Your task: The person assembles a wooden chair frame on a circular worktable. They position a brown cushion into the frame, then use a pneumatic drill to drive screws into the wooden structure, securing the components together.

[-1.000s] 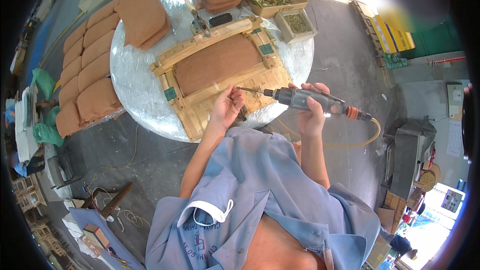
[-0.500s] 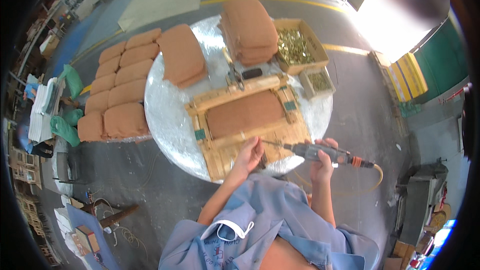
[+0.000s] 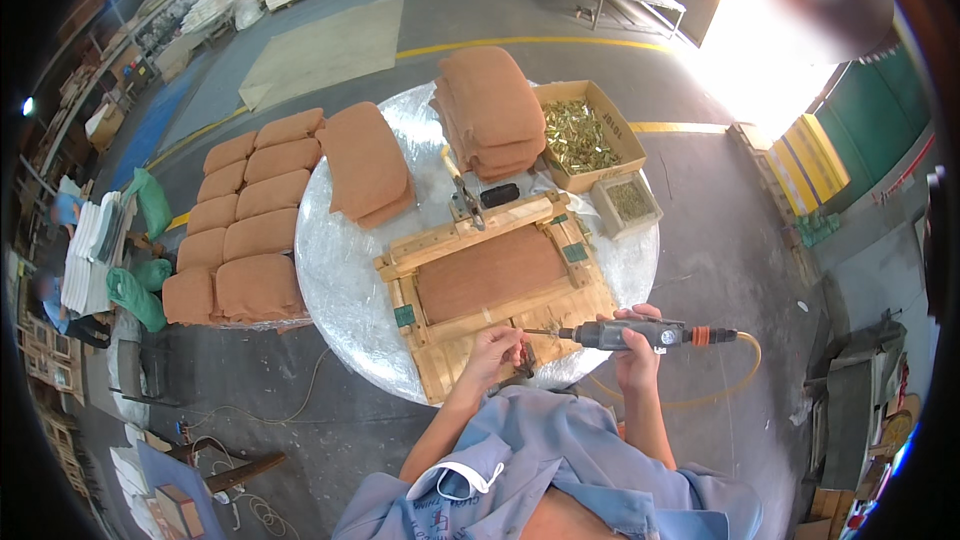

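Workshop floor (image 3: 700, 200) around a round film-wrapped table (image 3: 330, 310); wooden jig (image 3: 545, 302) ahead of both hands, left nearer.
Right hand (image 3: 637, 360) grips a pneumatic screwdriver (image 3: 598, 334), axis crosswise, bit (image 3: 545, 331) pointing left; left hand (image 3: 492, 352) pinches at its tip, screw or none, cannot tell. Brown panel (image 3: 490, 275) sits inside the jig, long side roughly left-right.
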Demonstrator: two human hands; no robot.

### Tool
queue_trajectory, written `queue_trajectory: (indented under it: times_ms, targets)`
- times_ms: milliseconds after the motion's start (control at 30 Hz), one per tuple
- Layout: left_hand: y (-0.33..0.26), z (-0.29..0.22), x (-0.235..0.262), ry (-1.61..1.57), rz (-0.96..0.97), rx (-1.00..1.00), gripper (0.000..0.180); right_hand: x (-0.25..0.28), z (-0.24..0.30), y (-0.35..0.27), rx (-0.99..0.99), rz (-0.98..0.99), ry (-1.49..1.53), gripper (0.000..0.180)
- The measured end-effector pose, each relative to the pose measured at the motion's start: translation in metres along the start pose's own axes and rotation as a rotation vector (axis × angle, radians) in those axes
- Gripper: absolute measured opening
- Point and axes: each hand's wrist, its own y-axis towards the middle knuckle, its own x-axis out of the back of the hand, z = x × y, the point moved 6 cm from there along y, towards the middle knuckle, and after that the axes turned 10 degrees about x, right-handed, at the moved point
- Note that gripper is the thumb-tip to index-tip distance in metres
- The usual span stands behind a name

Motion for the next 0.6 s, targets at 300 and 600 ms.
queue_trajectory:
  times_ms: [300,600]
  targets:
    - [-0.005,-0.005,0.006,0.181,-0.006,-0.015,0.029,0.004,-0.006,0.006,-0.080,0.076,-0.074,0.053]
    - [-0.007,-0.005,0.018,0.247,-0.004,0.032,0.026,0.001,-0.007,0.005,-0.043,0.030,-0.025,0.053]
